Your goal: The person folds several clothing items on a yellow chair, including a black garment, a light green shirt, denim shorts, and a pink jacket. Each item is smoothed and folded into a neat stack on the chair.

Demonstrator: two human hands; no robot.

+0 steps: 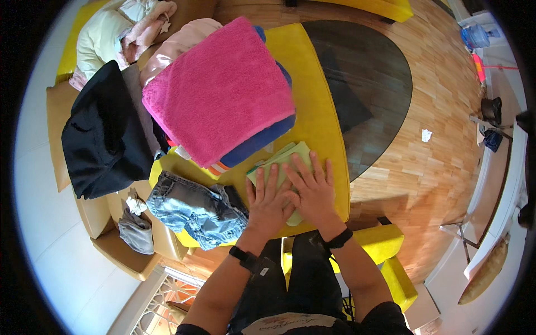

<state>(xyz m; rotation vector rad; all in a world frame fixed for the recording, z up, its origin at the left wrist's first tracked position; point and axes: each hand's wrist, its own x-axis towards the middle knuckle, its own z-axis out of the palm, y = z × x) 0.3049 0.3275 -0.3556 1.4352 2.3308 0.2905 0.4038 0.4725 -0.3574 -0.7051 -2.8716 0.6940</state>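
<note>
A folded light green cloth (281,161) lies on the yellow upholstered seat (312,96). My left hand (268,201) rests flat on it, palm down with fingers spread. Beside it, my right hand (312,184) also presses on the cloth, its fingers apart and its thumb side touching the left hand. Part of the cloth is hidden under both hands. To the left of my left hand is a pair of blue denim jeans or shorts (197,209), loosely bunched. Beyond the hands stands a stack of folded textiles, topped by a bright pink towel (222,88) over a dark blue one (259,140).
A black garment (109,138) drapes over the tan sofa (121,255) at the left. Near it lie a grey cloth (136,232) and a cream quilt (98,42). A dark oval glass tabletop (377,83) stands right of the seat. White crumpled paper (426,135) lies on the wooden floor.
</note>
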